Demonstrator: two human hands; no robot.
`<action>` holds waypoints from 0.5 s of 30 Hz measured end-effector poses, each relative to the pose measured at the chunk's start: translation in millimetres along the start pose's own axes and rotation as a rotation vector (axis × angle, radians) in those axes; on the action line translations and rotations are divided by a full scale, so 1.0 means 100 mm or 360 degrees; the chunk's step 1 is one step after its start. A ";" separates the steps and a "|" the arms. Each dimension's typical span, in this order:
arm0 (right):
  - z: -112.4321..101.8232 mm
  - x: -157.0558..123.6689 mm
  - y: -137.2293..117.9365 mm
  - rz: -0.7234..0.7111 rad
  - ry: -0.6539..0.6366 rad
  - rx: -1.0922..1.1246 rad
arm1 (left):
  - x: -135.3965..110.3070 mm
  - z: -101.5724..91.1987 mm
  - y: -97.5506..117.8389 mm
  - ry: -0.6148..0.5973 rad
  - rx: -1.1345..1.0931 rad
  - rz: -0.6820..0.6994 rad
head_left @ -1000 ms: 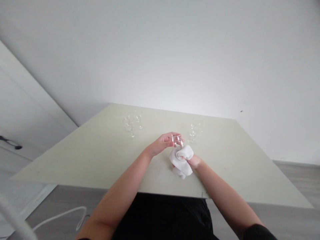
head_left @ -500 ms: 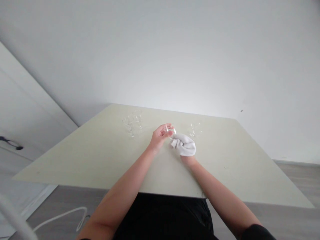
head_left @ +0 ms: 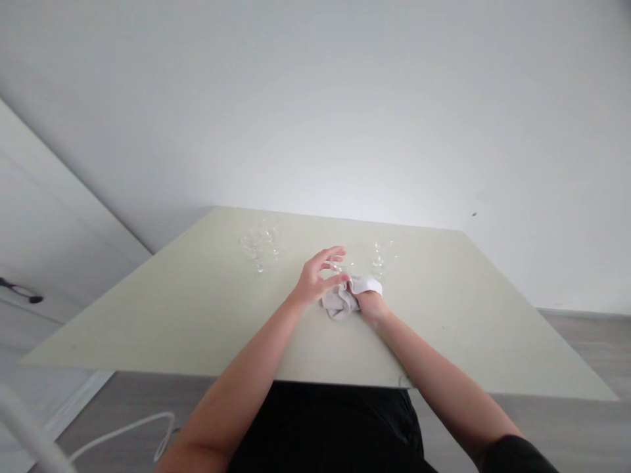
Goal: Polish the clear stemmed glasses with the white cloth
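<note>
A clear stemmed glass stands out faintly above a crumpled white cloth, its lower part hidden. My left hand curves beside this glass with fingers and thumb spread apart; whether a fingertip touches the rim I cannot tell. Wrapped in the cloth, my right hand closes round it at the glass's lower end, its fingers mostly covered. Beyond my left hand, a couple of clear stemmed glasses stand close together. Another clear stemmed glass is on the right, past the cloth.
All of this is on a pale greenish table whose far edge runs along a white wall. A white cabinet with a dark handle is at the left. A white cable hangs low at the left front.
My left fingers have loosened and spread from the glass they were holding. My right hand has turned with the cloth, which has shifted left and down to beneath the glass.
</note>
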State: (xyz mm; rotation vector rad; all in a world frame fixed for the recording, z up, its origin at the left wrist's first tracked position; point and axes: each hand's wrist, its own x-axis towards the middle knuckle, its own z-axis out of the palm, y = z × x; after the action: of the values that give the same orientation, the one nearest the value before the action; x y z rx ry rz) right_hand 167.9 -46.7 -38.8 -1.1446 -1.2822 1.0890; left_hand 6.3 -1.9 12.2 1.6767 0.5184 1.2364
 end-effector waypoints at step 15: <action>-0.03 -0.24 -0.12 -0.0103 -0.1145 -0.0540 | 0.12 0.57 0.19 -0.0106 -0.0033 -0.0238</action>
State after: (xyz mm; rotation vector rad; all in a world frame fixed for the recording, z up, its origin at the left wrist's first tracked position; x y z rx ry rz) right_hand 170.6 -71.7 -29.4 -0.9660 -2.1121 1.3248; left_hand 58.8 -26.2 32.6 1.6254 0.5773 1.0711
